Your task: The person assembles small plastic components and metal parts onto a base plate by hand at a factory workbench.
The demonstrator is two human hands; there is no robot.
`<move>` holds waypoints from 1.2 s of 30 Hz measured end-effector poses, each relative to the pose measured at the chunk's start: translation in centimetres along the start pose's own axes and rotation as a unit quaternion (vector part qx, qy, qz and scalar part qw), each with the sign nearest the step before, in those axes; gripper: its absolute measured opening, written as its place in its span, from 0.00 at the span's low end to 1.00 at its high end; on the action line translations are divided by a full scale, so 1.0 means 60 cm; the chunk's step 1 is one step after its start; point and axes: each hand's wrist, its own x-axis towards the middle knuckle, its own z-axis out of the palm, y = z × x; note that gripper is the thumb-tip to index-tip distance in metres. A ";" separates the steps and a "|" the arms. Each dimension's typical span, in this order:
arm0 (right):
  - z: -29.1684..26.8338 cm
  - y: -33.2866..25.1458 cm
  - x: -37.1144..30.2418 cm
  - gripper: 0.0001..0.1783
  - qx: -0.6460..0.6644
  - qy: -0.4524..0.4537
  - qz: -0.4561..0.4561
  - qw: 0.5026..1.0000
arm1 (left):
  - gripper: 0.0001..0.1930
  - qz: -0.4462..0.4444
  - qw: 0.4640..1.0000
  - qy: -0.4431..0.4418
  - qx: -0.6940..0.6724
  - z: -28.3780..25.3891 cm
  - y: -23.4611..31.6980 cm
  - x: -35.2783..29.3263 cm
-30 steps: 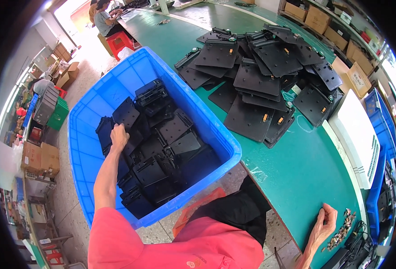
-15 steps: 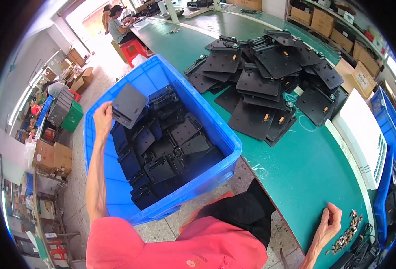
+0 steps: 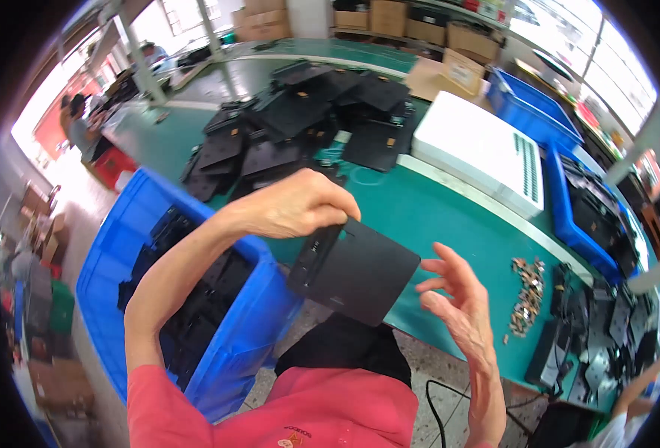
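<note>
My left hand (image 3: 311,203) grips a flat black plate (image 3: 363,272) by its upper edge, near the hinge-like strip along one side. The plate hangs tilted over the table's near edge. To its right my right hand (image 3: 457,299) is held up with fingers apart, close to the plate's corner but not touching it. Left of me stands a blue bin (image 3: 270,287) with several similar black plates (image 3: 206,299) inside. A small heap of metal pieces (image 3: 526,295) lies on the green table (image 3: 449,224) right of my right hand.
Stacked black plates (image 3: 292,112) cover the table's far part. A white box-shaped piece (image 3: 479,149) sits at the right, beside blue crates (image 3: 531,112). Black parts (image 3: 602,328) lie at the right edge, where another person's arm (image 3: 647,381) shows. More people work far left.
My left hand has carried the plate from above the bin rightward to the table's edge. My right hand has risen off the table toward it. The view has turned right.
</note>
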 end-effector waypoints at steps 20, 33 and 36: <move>-0.070 0.017 -0.048 0.13 -0.476 0.195 -0.387 0.765 | 0.16 0.065 0.977 0.025 -0.203 0.138 0.002 0.187; -0.036 0.106 0.013 0.12 -0.528 0.062 -0.282 0.799 | 0.26 0.185 0.951 0.075 0.235 0.257 -0.045 0.163; -0.031 0.104 0.019 0.11 -0.511 0.049 -0.266 0.816 | 0.26 0.183 0.953 0.053 0.238 0.255 -0.051 0.166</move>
